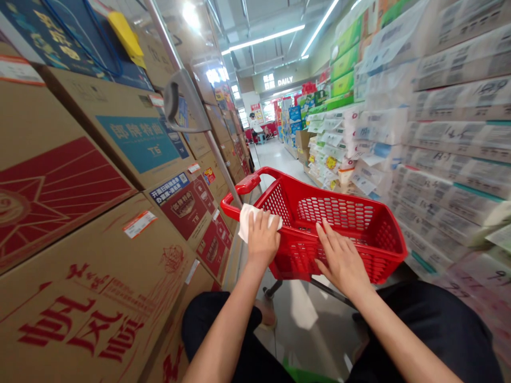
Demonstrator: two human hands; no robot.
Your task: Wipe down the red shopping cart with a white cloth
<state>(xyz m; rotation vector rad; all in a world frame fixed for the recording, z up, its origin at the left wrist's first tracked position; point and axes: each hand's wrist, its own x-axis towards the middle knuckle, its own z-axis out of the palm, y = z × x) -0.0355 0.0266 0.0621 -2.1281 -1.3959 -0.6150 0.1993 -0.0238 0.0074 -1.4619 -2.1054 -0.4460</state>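
A red shopping cart basket (295, 266) with perforated walls is in front of me, tilted in view. My left hand (263, 234) presses a white cloth or tissue (244, 222) against the basket's near rim at its left end, beside the red handle (247, 183). The fingers of that hand lie over the cloth. My right hand (339, 258) rests at the near rim around its middle, with fingers stretched out and nothing held. No goods show inside the visible part of the basket.
Stacked cardboard boxes (115, 298) line the left side, with a metal pole (219, 159) before them. Piled white paper packs (459, 138) stand close on the right. A person (254, 125) is far down the aisle. My knees flank the cart.
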